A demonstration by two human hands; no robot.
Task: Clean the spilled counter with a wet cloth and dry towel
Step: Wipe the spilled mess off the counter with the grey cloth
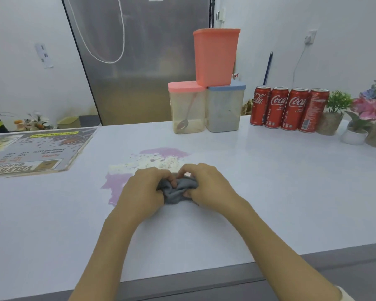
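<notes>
Grey cloth [175,190] gripped by both hands [147,187] [206,185] at spill's [139,168] near edge, counter [269,181] bare rightward.

Both bare forearms reach forward from the lower edge of the view and converge toward the middle, the left coming in from the lower left, the right from the lower right with a pale cuff just showing at its edge. The left hand [144,189] is palm down, knuckles up, its fingers curled in toward the right and gripping a bunched grey cloth [176,190]. The right hand [206,183] faces it, also knuckles up, fingers bent over the top of the cloth and thumb pinching it from the near side. The 2 hands sit close together, fingertips nearly meeting over the cloth.
</notes>
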